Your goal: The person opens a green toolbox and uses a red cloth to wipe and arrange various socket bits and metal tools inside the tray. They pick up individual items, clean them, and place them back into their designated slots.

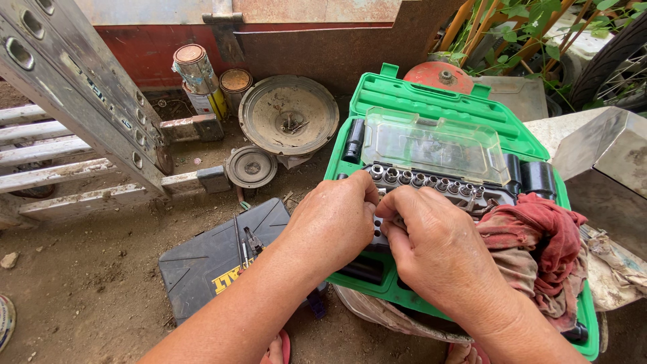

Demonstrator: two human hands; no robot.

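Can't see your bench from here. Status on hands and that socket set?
Both hands, left hand and right hand, fingers down among sockets in green case. Grip hidden. Red rag covers case's right side.

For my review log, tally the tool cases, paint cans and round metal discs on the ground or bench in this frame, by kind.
Tool cases: 2, the open green plastic socket case and the closed dark grey plastic case.
Rusty-lidded paint cans: 2.
Round dusty metal discs: 3.
Total: 7.
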